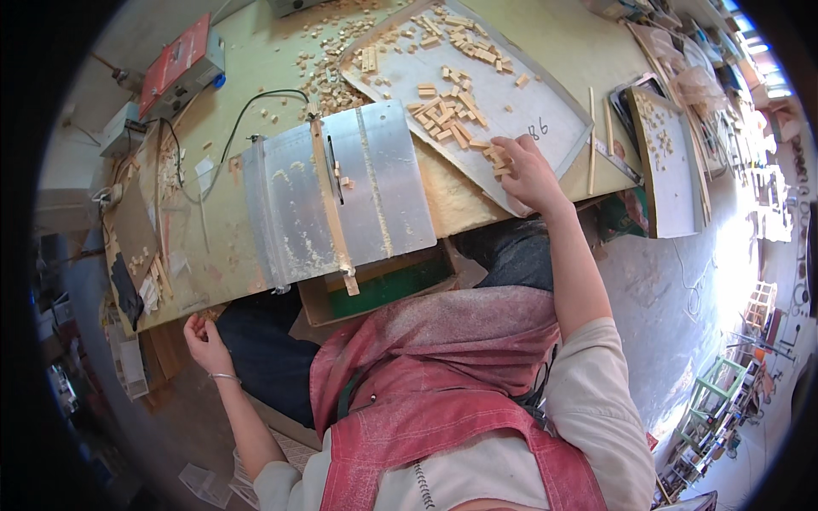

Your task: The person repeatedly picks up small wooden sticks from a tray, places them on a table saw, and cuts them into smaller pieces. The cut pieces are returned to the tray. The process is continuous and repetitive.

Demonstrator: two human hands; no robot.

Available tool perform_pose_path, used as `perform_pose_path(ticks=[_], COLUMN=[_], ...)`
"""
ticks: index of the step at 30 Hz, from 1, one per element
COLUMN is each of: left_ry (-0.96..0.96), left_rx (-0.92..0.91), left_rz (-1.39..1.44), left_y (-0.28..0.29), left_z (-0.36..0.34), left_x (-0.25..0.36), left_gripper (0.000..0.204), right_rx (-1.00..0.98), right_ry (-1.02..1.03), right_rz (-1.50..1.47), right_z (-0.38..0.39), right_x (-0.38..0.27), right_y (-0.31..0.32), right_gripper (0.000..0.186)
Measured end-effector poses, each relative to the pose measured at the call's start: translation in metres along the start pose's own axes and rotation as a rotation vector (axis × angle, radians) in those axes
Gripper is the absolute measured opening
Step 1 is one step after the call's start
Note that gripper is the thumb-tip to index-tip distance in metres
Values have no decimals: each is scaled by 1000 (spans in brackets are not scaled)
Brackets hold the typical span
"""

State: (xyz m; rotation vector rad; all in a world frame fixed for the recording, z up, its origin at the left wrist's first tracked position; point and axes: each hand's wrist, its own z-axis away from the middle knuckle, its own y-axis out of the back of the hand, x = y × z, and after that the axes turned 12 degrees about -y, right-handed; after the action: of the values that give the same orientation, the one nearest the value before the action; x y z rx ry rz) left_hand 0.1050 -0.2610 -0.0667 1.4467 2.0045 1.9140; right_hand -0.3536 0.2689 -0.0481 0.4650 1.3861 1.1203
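My right hand (pixel 530 176) is at the near side of the shallow white tray (pixel 545 102), its fingers curled round a few small wooden blocks (pixel 498 158). More pale blocks (pixel 447 117) lie loosely in the tray just beyond that hand. My left hand (pixel 207 347) hangs low by the table's front edge, with fingers bent together; a small brownish bit shows at their tips, too small to name. Between the hands lies a metal saw table (pixel 298 204) with a slot. A wooden strip (pixel 332 200) runs along it, and small offcuts (pixel 345 180) sit beside the slot.
Offcuts (pixel 328 72) are heaped beyond the saw table. A black cable (pixel 243 115) loops toward a red-topped box (pixel 176 64) at the far left. On the right, a wood-sided tray (pixel 669 170) holds more small pieces. An open drawer (pixel 375 289) sits under the saw table.
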Motion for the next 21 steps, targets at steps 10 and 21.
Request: perform_pose_path(ticks=[10,21], left_ry=[-16,17], left_rx=[22,18], left_rz=[0,-5], left_y=[-2,-2], left_z=[0,-1], left_x=[-1,5], left_gripper=[32,32], right_rx=[57,110], right_ry=[-52,-85], right_rz=[87,192], right_z=[-4,0], right_x=[10,14], right_y=[-5,-6], right_gripper=[56,46])
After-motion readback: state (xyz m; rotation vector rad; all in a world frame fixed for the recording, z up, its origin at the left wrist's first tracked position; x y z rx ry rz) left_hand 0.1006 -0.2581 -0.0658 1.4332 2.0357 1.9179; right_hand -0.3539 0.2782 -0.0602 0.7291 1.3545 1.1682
